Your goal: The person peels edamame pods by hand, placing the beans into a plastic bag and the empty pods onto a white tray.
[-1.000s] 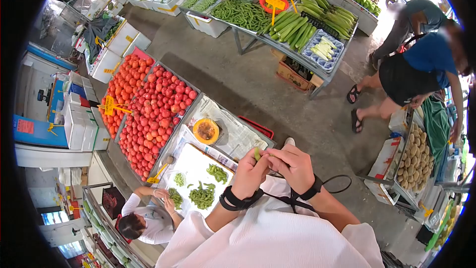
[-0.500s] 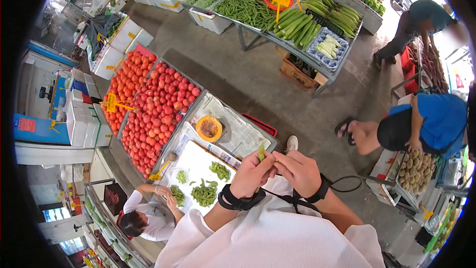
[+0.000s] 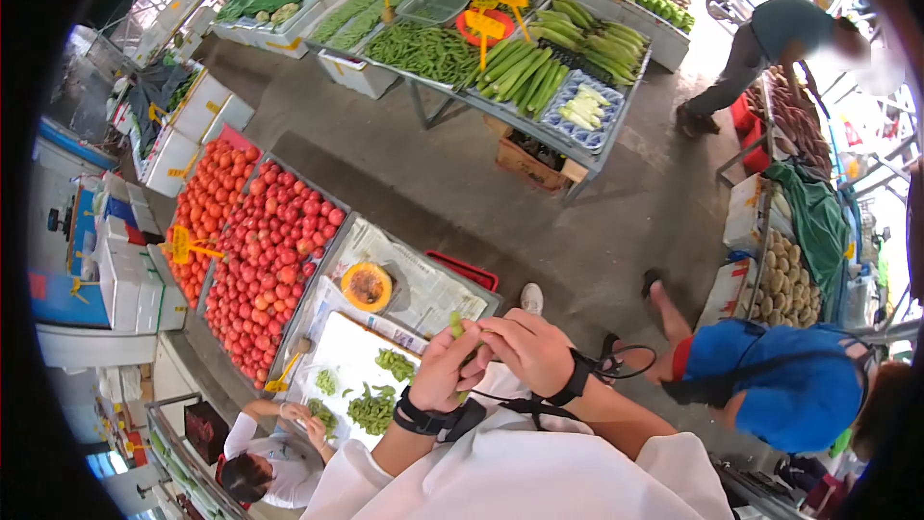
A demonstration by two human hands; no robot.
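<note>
Gray floor (image 3: 433, 188) spreads through a food market. On the left, red round fruits (image 3: 269, 260) lie in a big heap. Below them, a person in a white shirt (image 3: 289, 477) works at a small green heap (image 3: 327, 417). Next, a white board (image 3: 361, 345) lies on a desk (image 3: 486, 300), with little piles of green pods (image 3: 373, 409) on it. A cut pumpkin (image 3: 367, 286) sits on newspaper (image 3: 438, 294) just past the board. Then comes the left hand (image 3: 443, 366), which pinches one green pod (image 3: 455, 324) that pokes up above it. Close beside it, the right hand (image 3: 531, 354) has its fingers bent in; one cannot tell if they grip the pod too. Far right, a person in blue (image 3: 784, 376) is near some brown, round vegetables (image 3: 789, 274).
</note>
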